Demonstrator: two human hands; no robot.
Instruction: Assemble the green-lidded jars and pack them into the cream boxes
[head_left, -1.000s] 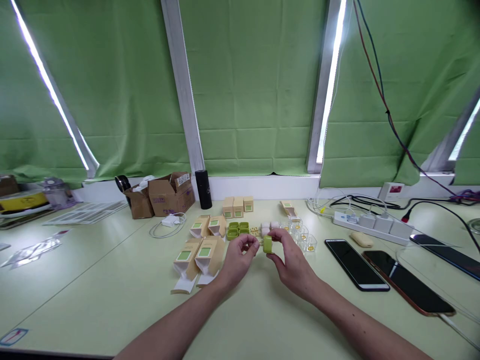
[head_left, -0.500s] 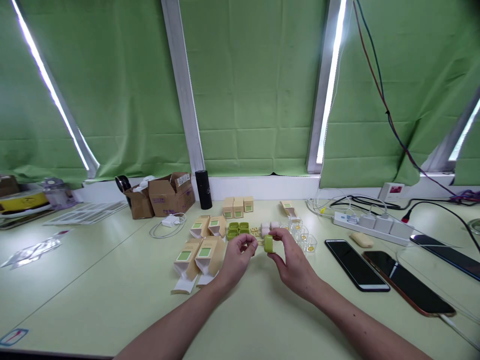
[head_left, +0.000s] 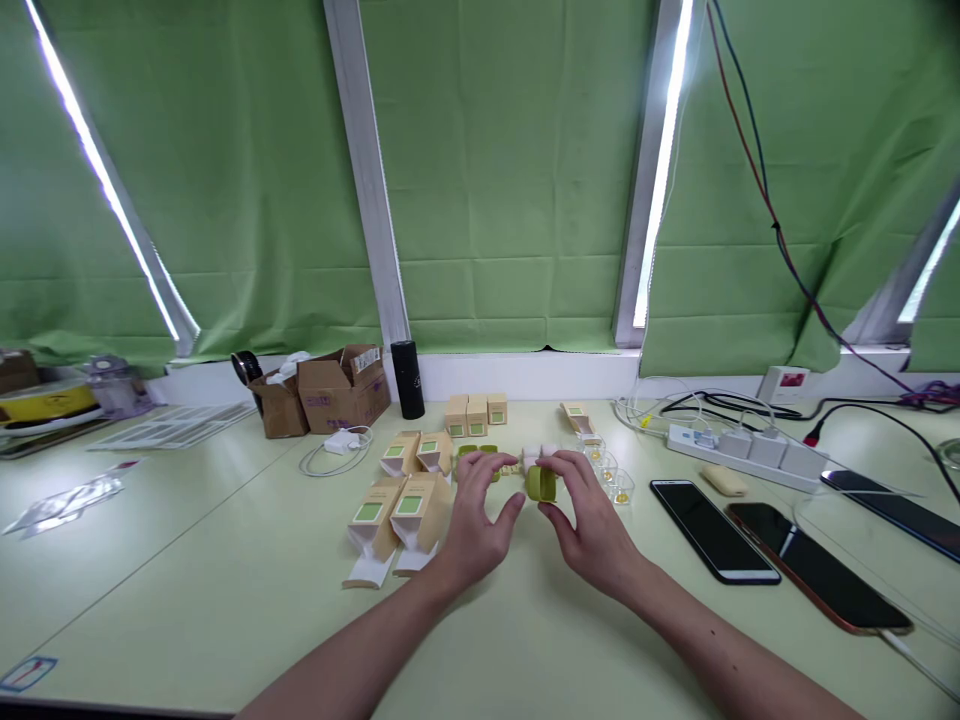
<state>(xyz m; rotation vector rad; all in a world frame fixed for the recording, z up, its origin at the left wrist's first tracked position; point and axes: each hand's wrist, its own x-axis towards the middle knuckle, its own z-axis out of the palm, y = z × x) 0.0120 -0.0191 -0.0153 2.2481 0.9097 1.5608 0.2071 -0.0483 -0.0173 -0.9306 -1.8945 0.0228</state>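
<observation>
My right hand (head_left: 589, 515) pinches a small olive-green square case (head_left: 541, 484) between thumb and fingers, tilted so that its hollow side partly shows. Just left of it, my left hand (head_left: 481, 510) is open, thumb and fingers apart, with nothing seen between them. Behind my left hand, more green cases (head_left: 466, 450) are partly hidden. Small white pieces (head_left: 531, 452) sit beyond the held case. Several clear containers with yellow spots (head_left: 621, 487) lie right of my right hand. Beige cartons with green labels (head_left: 420, 500) stand left of my left hand, the front ones with flaps open.
At the back are closed beige boxes (head_left: 477, 416), a black cylinder (head_left: 407, 380) and an open cardboard box (head_left: 343, 390). To the right lie a white-framed phone (head_left: 714, 530), a second phone (head_left: 817, 565), and a power strip (head_left: 750, 452) with trailing cables.
My left hand has gone from closed fingertips to open, thumb and fingers spread. The green case in my right hand has turned, showing more of its hollow side.
</observation>
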